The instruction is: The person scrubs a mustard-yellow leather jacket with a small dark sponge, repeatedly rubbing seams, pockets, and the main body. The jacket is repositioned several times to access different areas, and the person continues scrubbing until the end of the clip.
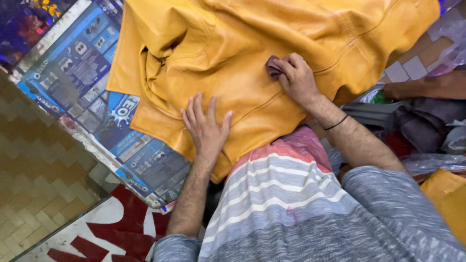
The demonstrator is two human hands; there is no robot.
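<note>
A yellow leather jacket [233, 43] lies spread over a worktable covered in blue printed sheets [73, 63]. My left hand [206, 123] rests flat on the jacket's lower part, fingers apart, pressing it down. My right hand [296, 77] is closed on a small dark maroon cloth pad [273, 65] and holds it against the jacket near a seam. A black band sits on my right wrist.
Another person's forearm [427, 87] reaches in at the right edge, above dark cloth and clear plastic bags [437, 131]. A yellow piece [449, 194] lies at the lower right. Patterned floor tiles [34, 165] and a red and white mat [107, 228] are at the lower left.
</note>
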